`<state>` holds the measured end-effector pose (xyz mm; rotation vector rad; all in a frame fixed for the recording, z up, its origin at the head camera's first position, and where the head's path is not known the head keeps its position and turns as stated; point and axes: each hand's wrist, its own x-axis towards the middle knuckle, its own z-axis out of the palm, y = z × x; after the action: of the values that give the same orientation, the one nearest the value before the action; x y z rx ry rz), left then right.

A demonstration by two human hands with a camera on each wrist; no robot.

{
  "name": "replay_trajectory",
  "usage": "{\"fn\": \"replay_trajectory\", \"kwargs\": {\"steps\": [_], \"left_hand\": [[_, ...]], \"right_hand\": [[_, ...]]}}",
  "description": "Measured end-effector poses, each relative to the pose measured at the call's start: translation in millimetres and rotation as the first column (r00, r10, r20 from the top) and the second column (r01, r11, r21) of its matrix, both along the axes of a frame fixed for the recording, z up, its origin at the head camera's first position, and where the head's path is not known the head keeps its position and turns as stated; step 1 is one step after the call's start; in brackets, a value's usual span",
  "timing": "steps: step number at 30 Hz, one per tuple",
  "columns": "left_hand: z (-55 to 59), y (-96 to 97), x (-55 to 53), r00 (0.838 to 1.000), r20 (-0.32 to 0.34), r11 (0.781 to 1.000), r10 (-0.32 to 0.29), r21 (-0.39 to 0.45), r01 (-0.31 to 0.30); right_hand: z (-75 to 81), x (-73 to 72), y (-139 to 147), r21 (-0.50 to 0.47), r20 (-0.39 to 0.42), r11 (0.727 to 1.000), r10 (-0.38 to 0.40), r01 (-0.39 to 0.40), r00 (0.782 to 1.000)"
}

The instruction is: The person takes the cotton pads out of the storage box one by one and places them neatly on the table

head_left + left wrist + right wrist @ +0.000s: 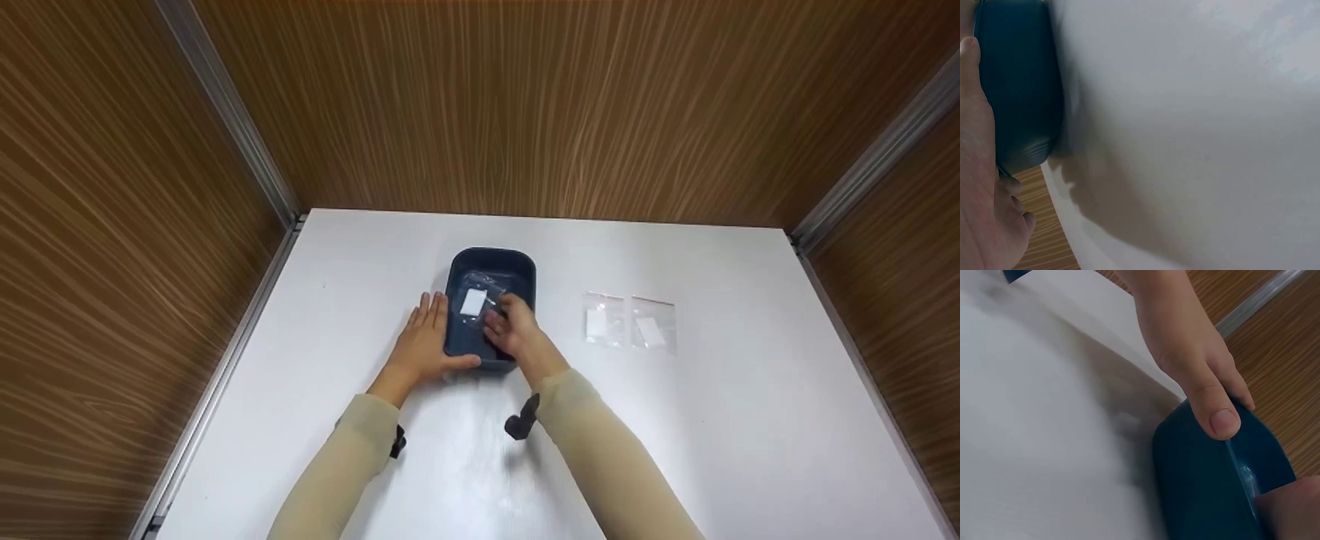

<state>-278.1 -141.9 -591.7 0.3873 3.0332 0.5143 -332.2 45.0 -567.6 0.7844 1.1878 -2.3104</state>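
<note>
A dark blue rectangular box [492, 366] stands on the white table. My left hand [427, 341] rests against its left side, fingers straight along the wall and thumb over the near rim. In the right wrist view that thumb [1224, 422] lies on the rim. Inside the box is a clear plastic bag with a white card [473, 302]. My right hand [517, 330] reaches into the box from the right, its bent fingers at the bag's right edge. Whether they pinch the bag is unclear; the right wrist view shows only a blurred part of this hand.
Right of the box, two clear zip bags lie side by side on the table: the nearer bag [604, 321] and the farther bag [654, 324], each with a white piece inside. Wood-grain panels [495, 112] with metal edging enclose the table's back and sides.
</note>
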Motion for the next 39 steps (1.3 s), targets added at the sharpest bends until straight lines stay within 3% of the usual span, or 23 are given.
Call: {"fn": "replay_trajectory", "kwargs": {"steps": [7,15,18,25,31,35,39], "left_hand": [[4.1,-0.7,-2.0,1.0,-0.005,1.0,0.002,0.003,-0.002],[1.2,-7.4,2.0,1.0,0.0,0.999,0.025,0.022,-0.025],[-0.5,-9.7,1.3,1.0,-0.008,0.999,0.022,0.03,-0.021],[-3.5,-10.5,-0.3,1.0,-0.019,1.0,0.012,0.002,-0.012],[-3.3,-7.9,-0.5,1.0,0.0,1.0,0.007,0.008,-0.007],[-2.3,-8.5,-0.3,1.0,-0.006,1.0,0.01,-0.008,-0.01],[-2.0,-9.8,-0.3,1.0,-0.015,1.0,0.011,-0.008,-0.011]], "right_hand": [[3.2,-1.9,-1,0.022,-0.004,1.0,0.017,-0.017,1.0],[6.6,8.1,-13,0.255,-0.171,0.967,0.067,-0.021,0.983],[6.1,5.8,-16,0.204,-0.161,0.979,0.044,-0.01,0.986],[2.3,-1.5,-20,0.011,-0.043,1.0,0.024,-0.023,0.999],[-3.8,-6.3,-20,-0.041,-0.009,0.998,0.036,-0.036,0.999],[-3.8,-8.4,-19,-0.097,-0.017,0.995,-0.007,0.006,1.0],[-3.9,-9.2,-19,-0.09,-0.02,0.995,-0.034,0.032,0.999]]}}
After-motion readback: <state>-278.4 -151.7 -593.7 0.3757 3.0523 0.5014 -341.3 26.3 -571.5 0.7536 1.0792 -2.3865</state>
